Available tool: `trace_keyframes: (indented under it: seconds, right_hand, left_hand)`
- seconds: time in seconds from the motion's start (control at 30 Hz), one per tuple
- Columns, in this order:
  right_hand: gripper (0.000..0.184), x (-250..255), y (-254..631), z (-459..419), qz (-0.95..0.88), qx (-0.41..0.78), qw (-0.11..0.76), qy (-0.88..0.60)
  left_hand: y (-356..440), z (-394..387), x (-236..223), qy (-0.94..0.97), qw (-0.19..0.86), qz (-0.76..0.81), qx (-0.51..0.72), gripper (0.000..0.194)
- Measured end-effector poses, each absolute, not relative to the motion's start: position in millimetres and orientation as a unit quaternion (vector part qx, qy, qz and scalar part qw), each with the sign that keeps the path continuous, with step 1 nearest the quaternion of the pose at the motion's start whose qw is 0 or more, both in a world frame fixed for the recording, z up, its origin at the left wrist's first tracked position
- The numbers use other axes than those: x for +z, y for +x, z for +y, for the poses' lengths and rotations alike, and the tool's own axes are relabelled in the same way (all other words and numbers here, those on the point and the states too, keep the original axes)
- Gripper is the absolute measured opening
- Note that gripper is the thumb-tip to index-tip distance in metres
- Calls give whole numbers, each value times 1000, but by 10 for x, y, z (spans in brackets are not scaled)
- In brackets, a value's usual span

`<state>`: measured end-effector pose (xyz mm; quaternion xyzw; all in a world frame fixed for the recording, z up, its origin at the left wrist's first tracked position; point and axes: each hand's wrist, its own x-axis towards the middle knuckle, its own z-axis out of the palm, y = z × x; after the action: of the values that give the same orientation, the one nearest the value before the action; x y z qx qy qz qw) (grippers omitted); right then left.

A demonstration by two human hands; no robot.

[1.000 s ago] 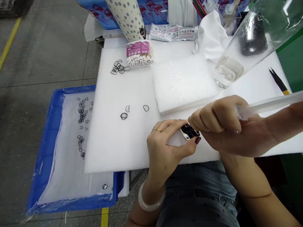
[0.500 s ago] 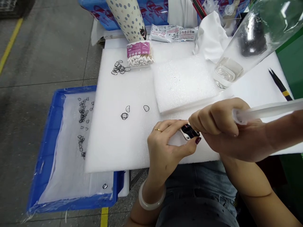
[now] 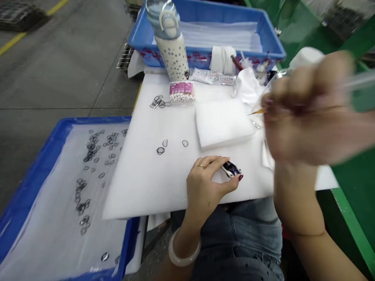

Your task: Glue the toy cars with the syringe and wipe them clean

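My left hand [image 3: 206, 183] pinches a small toy car [image 3: 231, 169], white with a dark blue top, between thumb and fingers just over the white foam sheet [image 3: 140, 183]. My right hand [image 3: 307, 113] is raised close to the camera, smeared by motion. From its curled fingers pokes a thin pointed tool [image 3: 259, 111] with an orange shaft and fine dark tip; its exact kind is unclear. A translucent tube [image 3: 361, 80] crosses behind the fist, and I cannot tell whether the hand holds it. Several thin dark rings [image 3: 160, 150] lie left of the toy car.
A white foam block [image 3: 224, 123] rests on the sheet. Behind stand a cotton swab pack [image 3: 181, 92], a dotted bottle [image 3: 172, 50], crumpled tissue [image 3: 247, 86] and a blue bin [image 3: 205, 52]. More rings lie in a blue tray [image 3: 63, 175] at left.
My right hand has lifted away from the toy car, up and to the right, and the pointed tip now shows. My left hand keeps its hold. The camera view has tilted up.
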<state>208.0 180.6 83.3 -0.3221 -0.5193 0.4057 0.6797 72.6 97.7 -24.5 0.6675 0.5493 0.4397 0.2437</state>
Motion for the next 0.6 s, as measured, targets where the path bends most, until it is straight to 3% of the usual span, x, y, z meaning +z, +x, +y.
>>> trace_keyframes:
  seconds: [0.03, 0.13, 0.3, 0.37, 0.47, 0.5, 0.53, 0.6]
  right_hand:
    - [60, 749, 2034, 1889, -535, 421, 671, -292]
    - [55, 522, 2013, 1988, -562, 467, 555, -397]
    - [28, 474, 2610, 1648, -550, 195, 655, -480]
    - [28, 442, 2902, 1551, -570, 131, 556, -590]
    - [29, 265, 3163, 1519, -617, 88, 295, -724]
    - [29, 191, 3199, 1520, -627, 77, 247, -735]
    - [29, 124, 3221, 1520, -634, 70, 233, -734]
    - [28, 26, 3257, 1514, -626, 86, 292, -718]
  left_hand:
    - [711, 972, -252, 678, 236, 544, 434, 35]
    - [662, 961, -276, 725, 198, 519, 407, 41]
    - [633, 945, -298, 781, 176, 478, 363, 53]
    - [639, 942, -293, 786, 176, 471, 360, 53]
    - [654, 940, -283, 782, 180, 476, 360, 51]
    - [660, 939, -280, 780, 184, 479, 358, 51]
    - [668, 938, -277, 777, 190, 483, 355, 51]
    - [686, 941, -271, 773, 210, 488, 347, 52]
